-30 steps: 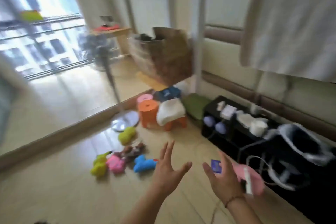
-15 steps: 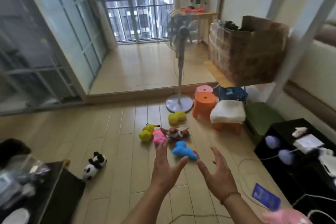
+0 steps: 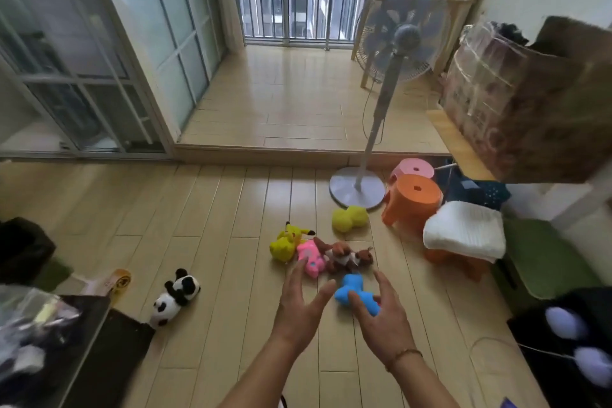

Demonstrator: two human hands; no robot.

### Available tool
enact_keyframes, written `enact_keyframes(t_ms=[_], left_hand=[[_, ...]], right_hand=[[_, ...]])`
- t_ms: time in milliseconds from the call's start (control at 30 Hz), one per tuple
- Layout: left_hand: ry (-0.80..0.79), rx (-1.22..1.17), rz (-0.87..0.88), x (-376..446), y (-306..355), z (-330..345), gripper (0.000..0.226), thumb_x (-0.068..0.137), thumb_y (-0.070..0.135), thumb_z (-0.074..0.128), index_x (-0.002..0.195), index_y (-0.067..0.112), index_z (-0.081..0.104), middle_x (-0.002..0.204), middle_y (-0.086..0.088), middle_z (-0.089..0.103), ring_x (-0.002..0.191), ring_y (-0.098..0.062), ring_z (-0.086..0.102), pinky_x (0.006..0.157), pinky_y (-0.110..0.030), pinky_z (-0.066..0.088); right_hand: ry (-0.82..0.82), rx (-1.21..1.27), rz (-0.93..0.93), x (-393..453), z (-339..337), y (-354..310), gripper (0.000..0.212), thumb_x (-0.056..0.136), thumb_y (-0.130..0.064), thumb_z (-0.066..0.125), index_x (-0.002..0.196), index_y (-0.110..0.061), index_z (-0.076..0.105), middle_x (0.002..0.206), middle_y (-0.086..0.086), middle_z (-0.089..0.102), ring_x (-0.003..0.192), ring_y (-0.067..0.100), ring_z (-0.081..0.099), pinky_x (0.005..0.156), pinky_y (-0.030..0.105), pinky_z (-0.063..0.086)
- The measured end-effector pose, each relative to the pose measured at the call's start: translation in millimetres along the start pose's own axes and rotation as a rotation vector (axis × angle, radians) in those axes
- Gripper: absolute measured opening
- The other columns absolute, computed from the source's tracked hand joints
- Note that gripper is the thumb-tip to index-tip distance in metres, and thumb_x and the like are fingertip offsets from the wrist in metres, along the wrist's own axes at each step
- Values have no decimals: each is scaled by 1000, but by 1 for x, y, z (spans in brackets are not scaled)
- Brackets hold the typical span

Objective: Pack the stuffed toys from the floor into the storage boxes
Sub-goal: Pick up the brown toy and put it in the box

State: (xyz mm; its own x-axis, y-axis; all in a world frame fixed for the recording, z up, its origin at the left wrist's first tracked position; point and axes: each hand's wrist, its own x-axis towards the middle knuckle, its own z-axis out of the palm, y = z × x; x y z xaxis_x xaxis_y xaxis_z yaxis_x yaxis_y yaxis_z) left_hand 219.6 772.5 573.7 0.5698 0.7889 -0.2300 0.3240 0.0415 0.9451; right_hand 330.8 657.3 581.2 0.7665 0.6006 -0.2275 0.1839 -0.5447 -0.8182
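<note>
Several stuffed toys lie on the wooden floor ahead: a yellow Pikachu-like toy (image 3: 285, 242), a pink one (image 3: 310, 257), a brown one (image 3: 347, 256), a blue one (image 3: 351, 295) and a round yellow one (image 3: 350, 218). A panda toy (image 3: 174, 297) lies apart to the left. My left hand (image 3: 299, 303) and my right hand (image 3: 384, 316) are stretched forward over the floor, fingers spread, holding nothing. The right hand overlaps the blue toy's near end; the left fingertips reach the pink toy. No storage box is clearly in view.
A standing fan (image 3: 359, 187) stands behind the toys. Right of it are a pink stool (image 3: 414, 168), an orange stool (image 3: 412, 200), a white-cushioned stool (image 3: 463, 235) and a big cardboard box (image 3: 526, 103). Dark furniture (image 3: 99, 348) fills the lower left, black items (image 3: 563, 341) the lower right.
The view has swung left and down toward the toy pile. Both hands have stayed outstretched and empty and now reach closer to the blue and pink toys.
</note>
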Motion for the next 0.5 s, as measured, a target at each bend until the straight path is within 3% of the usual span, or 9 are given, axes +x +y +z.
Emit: enact_keyframes(t_ms=[167, 267, 367, 500], left_hand=[[-106, 136, 93, 97, 25, 5, 79, 69, 77, 55, 140, 48, 34, 148, 20, 34, 136, 2, 33, 114, -31, 32], [-126, 375, 156, 156, 31, 21, 92, 68, 86, 39, 147, 40, 31, 156, 14, 26, 144, -5, 21, 118, -36, 27], [-138, 573, 149, 219, 29, 44, 101, 63, 93, 29, 147, 37, 31, 159, 9, 22, 147, -11, 18, 117, -42, 27], [-198, 795, 68, 301, 16, 67, 94, 67, 90, 35, 146, 41, 29, 160, 8, 17, 146, -16, 21, 115, -46, 26]], right_hand=[[36, 27, 51, 80, 3, -28, 77, 82, -52, 63, 146, -32, 26, 145, -6, 40, 125, 14, 46, 104, 35, 43], [61, 58, 77, 124, 1, -28, 88, 79, -54, 65, 147, -42, 10, 145, -11, 34, 129, 16, 43, 105, 36, 42], [129, 108, 129, 172, -7, -19, 98, 65, -66, 63, 136, -61, -4, 152, -2, 27, 131, 21, 42, 104, 45, 43], [117, 101, 228, 245, -18, 3, 95, 78, -48, 69, 135, -59, -6, 153, 1, 27, 131, 23, 42, 106, 43, 40]])
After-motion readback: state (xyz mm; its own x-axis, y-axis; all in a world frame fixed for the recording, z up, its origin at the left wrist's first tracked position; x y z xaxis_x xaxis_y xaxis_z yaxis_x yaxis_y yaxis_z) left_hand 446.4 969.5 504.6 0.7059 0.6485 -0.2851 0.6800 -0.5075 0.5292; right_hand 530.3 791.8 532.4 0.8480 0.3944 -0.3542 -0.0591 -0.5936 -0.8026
